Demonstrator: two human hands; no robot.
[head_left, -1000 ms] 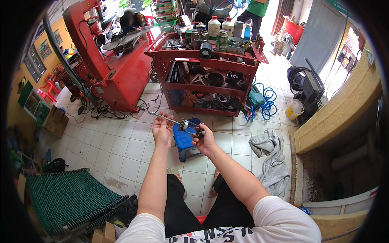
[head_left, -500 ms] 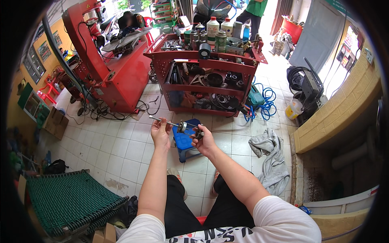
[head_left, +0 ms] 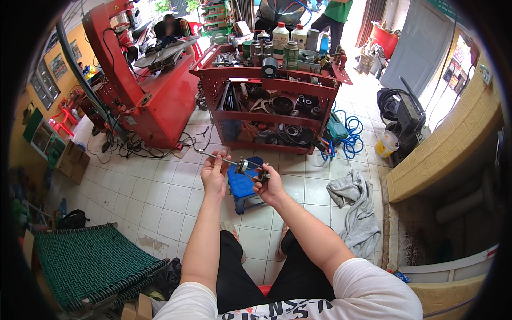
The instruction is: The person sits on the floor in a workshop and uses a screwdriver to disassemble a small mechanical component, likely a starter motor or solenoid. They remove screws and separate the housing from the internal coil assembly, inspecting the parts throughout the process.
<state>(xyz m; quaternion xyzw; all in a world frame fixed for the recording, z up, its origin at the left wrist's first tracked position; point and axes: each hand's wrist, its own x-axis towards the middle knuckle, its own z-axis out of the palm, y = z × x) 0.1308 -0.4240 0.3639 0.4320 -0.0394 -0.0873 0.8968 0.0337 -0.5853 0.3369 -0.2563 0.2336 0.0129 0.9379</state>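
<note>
Above a blue plastic stool [head_left: 242, 185], I hold a metal assembly in front of me with both hands. My left hand [head_left: 215, 176] is closed with its fingertips round a long thin metal rod [head_left: 229, 160], whose far left end is bent. The rod runs right to a round, ring-like metal piece [head_left: 244, 166]. Thinner bars lead from that piece toward my right hand [head_left: 272, 186], which is closed round a dark metal end part [head_left: 261, 178]. The fingers hide much of that part, so its exact kind cannot be made out.
A red tool cart [head_left: 266, 120] with bottles, cans and metal parts stands ahead. Left of it is a large red machine [head_left: 160, 114] with cables on the floor. A grey cloth [head_left: 354, 208] lies at right; a green woven cot [head_left: 96, 261] stands at lower left.
My left hand has shifted slightly right and up along with the rod, whose bent end has turned a little. The ring-like piece has moved slightly right. My right hand stays nearly still.
</note>
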